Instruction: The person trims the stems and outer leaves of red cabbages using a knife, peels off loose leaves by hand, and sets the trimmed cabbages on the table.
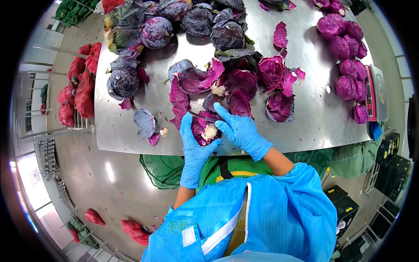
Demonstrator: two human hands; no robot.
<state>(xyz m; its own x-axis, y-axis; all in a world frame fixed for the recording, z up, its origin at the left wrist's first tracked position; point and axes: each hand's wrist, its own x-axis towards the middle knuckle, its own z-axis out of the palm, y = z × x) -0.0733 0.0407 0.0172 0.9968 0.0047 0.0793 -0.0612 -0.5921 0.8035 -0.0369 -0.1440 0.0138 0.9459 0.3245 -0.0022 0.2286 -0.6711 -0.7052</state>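
My left hand (195,150), in a blue glove, is wrapped round a red cabbage (200,129) near the table's front edge. The cabbage's pale cut stem faces up toward me. In my gloved right hand (245,133) is a knife (201,116); its thin dark blade lies across the far side of the cabbage, and its handle is hidden by the fingers. Just beyond my hands are loose purple outer leaves (240,89). A small bluish leaf (144,123) lies to the left. Right of my hands sits a piece of cabbage leaves (280,107).
Untrimmed cabbages (157,32) are heaped at the back left of the metal table (314,126). Trimmed purple cabbages (348,69) line the right side, beside a red scale (372,98). Red sacks (84,94) are stacked left of the table; green netting (163,170) hangs below the front edge.
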